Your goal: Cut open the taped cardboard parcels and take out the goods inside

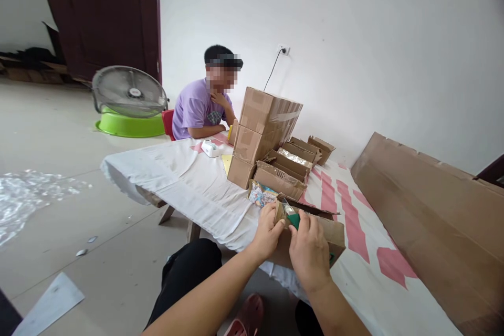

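A long open cardboard box lies at the near table edge in front of me. My left hand is closed on the box's left end, its thumb against the cardboard. My right hand reaches over the near side with bent fingers, thumb and fingertips closed on a small green piece at the box opening. Something clear and shiny shows just behind that piece; I cannot make out its kind. The rest of the box's contents are hidden. A colourful printed packet lies just beyond my left hand.
Stacked cardboard boxes and several open boxes stand beyond. A large cardboard sheet leans along the right. A person sits across the table, near a small white object. A fan stands left.
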### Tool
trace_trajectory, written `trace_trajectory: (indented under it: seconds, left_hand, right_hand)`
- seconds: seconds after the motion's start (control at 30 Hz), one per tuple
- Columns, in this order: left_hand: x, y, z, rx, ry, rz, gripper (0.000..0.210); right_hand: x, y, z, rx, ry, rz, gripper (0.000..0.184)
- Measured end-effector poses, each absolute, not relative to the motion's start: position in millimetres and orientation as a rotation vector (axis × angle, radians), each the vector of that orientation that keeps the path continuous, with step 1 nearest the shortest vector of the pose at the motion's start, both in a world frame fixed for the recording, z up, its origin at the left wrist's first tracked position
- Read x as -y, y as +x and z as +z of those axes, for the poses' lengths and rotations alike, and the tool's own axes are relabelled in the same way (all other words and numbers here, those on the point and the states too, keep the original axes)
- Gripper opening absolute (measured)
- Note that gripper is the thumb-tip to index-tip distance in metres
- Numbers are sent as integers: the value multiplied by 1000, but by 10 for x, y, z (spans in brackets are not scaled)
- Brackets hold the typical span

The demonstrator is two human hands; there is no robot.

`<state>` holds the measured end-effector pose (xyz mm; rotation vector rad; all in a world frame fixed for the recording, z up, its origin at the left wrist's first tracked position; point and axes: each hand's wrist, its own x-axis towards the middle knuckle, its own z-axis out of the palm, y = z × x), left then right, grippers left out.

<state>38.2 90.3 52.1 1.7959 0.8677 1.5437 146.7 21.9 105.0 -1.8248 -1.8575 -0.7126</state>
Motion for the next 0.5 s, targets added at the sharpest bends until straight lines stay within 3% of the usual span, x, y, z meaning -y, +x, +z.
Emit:
trace_trajectory:
  seconds: [0.27,0.5]
  left_hand:
    - [-897,393,548,-880,1773,1547,21]
    - [-915,401,532,-866,1796,1562,13]
  right_hand:
    - [-257,1454,1026,1814,-1839,-611,30]
    - [-280,1602,1095,1794,-1726,-241,24]
